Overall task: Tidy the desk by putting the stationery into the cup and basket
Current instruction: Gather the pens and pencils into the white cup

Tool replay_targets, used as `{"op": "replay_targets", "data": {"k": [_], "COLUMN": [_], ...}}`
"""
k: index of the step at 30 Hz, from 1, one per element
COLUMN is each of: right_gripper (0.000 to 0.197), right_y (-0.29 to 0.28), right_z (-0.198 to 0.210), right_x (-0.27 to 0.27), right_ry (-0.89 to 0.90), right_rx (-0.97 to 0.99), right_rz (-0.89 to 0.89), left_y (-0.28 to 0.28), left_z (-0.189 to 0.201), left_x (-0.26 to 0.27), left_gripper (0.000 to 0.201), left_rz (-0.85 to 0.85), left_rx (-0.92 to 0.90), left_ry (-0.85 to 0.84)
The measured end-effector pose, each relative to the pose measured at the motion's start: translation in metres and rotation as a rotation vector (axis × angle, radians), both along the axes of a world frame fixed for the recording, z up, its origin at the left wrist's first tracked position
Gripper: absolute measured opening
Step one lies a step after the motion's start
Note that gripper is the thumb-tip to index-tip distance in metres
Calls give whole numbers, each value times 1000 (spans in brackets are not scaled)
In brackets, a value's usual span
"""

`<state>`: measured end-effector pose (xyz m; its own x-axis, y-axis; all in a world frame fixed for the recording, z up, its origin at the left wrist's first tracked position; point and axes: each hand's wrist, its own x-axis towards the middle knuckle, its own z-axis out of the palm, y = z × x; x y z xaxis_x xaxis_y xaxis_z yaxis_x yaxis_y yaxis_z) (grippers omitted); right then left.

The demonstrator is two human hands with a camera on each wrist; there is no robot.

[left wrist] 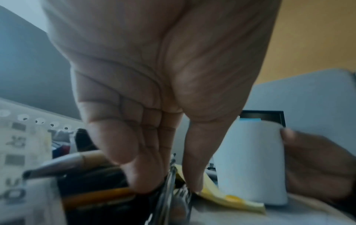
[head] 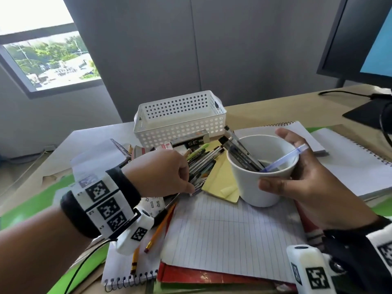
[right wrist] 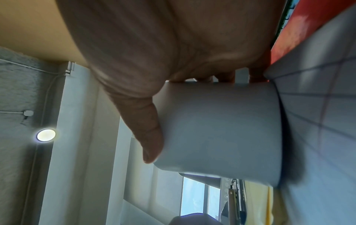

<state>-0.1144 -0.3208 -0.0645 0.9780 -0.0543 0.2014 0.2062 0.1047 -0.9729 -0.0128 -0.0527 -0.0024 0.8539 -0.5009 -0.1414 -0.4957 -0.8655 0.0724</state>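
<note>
Head view: your right hand (head: 307, 177) grips the white cup (head: 261, 179), thumb on the near wall and fingers (head: 290, 136) curled round the far side. The cup stands on lined paper (head: 222, 234) and holds several pens, one blue (head: 284, 159). Your left hand (head: 163, 172) reaches into the pen pile (head: 203, 164), fingers and thumb pinching pens beside the yellow pad (head: 222, 179). The white basket (head: 180, 117) stands behind the pile on the bench (head: 275, 111).

Wooden desk (head: 265, 112), notebooks (head: 350, 162), green mat (head: 25, 206), white basket (head: 180, 117), monitor stand (head: 367, 113)
</note>
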Motion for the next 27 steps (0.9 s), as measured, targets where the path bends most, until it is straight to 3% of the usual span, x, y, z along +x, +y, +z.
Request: {"op": "replay_targets", "data": {"k": [3,7,9,11,14,17,19,22,24,27], "right_gripper": [129,100,101,110,116,119,124,124,127,128], "right_y": [0,3,2,2,1,1,1,0,0,0], "right_z": [-3,0,0,0,0,0,-1,-1,-1,-1], "right_x": [1,-1,-1,-1,-1,-1,0,-1,-1,-1], "right_ry": [23,24,22,24,26,22,26,43,52,51], "right_rx": [3,25,14,-1,1,-1,-7,-1,-4,-15], "right_rz": [-15,-16,-9,3,13,10,5,-5,-8,-4], "left_y": [-5,-7,-4,-1,1,-8,-18,-37,-44,-50], "left_z": [-7,-9,-2,13,46,74,79,69,54,36], "left_x": [-1,1,4,7,3,-14,-24,-30,-27,-14], "left_gripper": [28,24,20,15,3,10,14,14,17,36], "left_rz": [-22,-36,-22,29,96,19,-41,-87,-80,-50], "left_rx": [94,124,60,-151,-656,-1142,-1299,-1237,-1096,-821], "left_ry": [4,-18,1,77,204,341,392,320,245,71]}}
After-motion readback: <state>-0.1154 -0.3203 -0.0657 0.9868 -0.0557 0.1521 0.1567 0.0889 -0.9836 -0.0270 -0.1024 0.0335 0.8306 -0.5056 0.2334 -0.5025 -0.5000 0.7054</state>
